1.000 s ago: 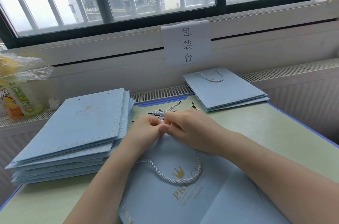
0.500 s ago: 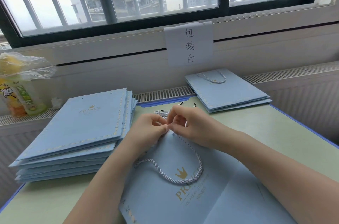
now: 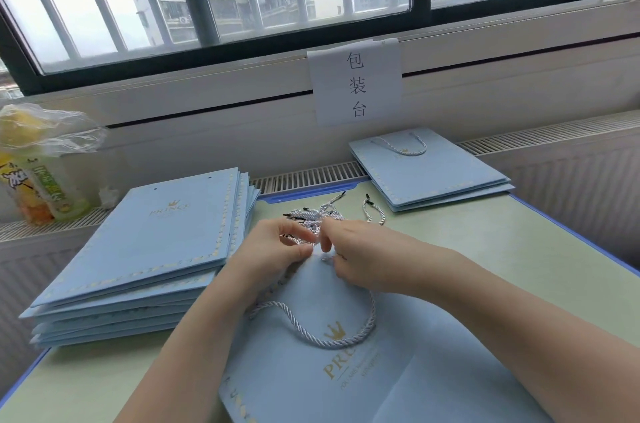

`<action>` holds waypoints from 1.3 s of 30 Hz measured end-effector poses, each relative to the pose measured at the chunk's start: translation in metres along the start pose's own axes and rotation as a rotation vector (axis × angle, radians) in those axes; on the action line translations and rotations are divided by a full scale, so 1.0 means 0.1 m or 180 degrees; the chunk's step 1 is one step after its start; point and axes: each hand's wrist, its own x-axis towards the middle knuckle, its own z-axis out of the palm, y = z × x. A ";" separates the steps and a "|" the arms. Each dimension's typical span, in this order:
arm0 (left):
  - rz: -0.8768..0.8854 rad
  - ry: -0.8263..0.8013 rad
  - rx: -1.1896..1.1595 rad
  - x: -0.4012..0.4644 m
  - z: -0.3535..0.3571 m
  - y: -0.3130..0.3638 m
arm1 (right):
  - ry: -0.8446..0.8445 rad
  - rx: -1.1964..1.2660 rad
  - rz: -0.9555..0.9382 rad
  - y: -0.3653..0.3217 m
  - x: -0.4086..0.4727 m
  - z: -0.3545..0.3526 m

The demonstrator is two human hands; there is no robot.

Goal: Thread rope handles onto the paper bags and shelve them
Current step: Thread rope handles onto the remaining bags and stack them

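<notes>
A light blue paper bag (image 3: pixel 398 374) with a gold crown logo lies flat in front of me. A white twisted rope handle (image 3: pixel 346 339) loops across its face. My left hand (image 3: pixel 273 253) pinches the bag's top edge between thumb and fingers. My right hand (image 3: pixel 360 256) pinches a rope end at the same edge, fingers curled. Just beyond my hands lies a heap of loose rope handles (image 3: pixel 318 215) with black tips. A tall stack of bags without handles (image 3: pixel 145 249) sits at the left. Two or three bags with handles (image 3: pixel 429 170) lie at the back right.
The pale green table (image 3: pixel 519 267) has a blue rim and stands against a radiator grille and window sill. A snack bag in clear plastic (image 3: pixel 34 163) stands at the far left on the sill. A paper sign (image 3: pixel 356 83) hangs below the window.
My hands have stayed at the bag's top edge, fingers shifting slightly on the rope end. The view has tilted a little, so more of the loose rope heap shows beyond them.
</notes>
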 end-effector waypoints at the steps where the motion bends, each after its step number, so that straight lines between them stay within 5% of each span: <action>1: 0.0000 0.0021 0.0017 0.01 0.00 -0.01 | 0.0021 0.0022 0.0019 0.01 0.00 -0.01; 12: 0.0126 0.0133 0.0022 -0.01 -0.03 0.02 | 0.0970 0.0548 -0.0288 -0.06 0.00 -0.05; 16: 0.0160 0.0202 -0.0084 -0.03 -0.02 0.05 | 0.1373 0.0656 0.0570 0.08 0.08 -0.06; 19: 0.0294 0.0323 -0.0271 -0.03 -0.01 0.09 | 0.0981 0.0682 0.1130 0.22 0.11 -0.06; 23: 0.0763 0.0516 0.0070 -0.03 0.01 0.09 | 0.0817 0.1061 0.0972 0.25 0.14 -0.08; 30: 0.1898 0.0828 0.1270 0.00 0.10 0.04 | 0.1279 0.1246 0.0984 0.33 0.11 -0.23; 39: 0.2428 0.0082 0.1272 -0.07 0.27 0.04 | 0.1923 0.1748 0.1661 0.87 0.12 -0.32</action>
